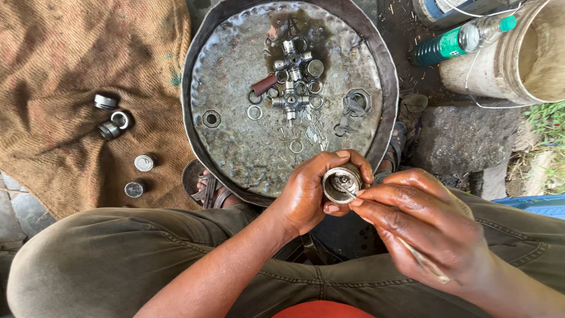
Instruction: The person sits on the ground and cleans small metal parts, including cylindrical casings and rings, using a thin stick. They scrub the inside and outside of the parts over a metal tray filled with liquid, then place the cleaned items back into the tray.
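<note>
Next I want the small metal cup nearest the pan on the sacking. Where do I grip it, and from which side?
Come from straight above and pinch the round side wall of the small metal cup. It appears to stand upright on the sacking, apart from its neighbour cup, so fingers likely fit on opposite sides.

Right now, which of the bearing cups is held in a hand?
The cup gripped by the left hand; the other four lie loose on the burlap sack.

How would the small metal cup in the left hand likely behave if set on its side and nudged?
The metal cup is round and short, so it would probably roll. It looks solid steel, likely heavy for its size. Its surface seems shiny, perhaps greasy, so possibly slippery in the left hand.
</note>
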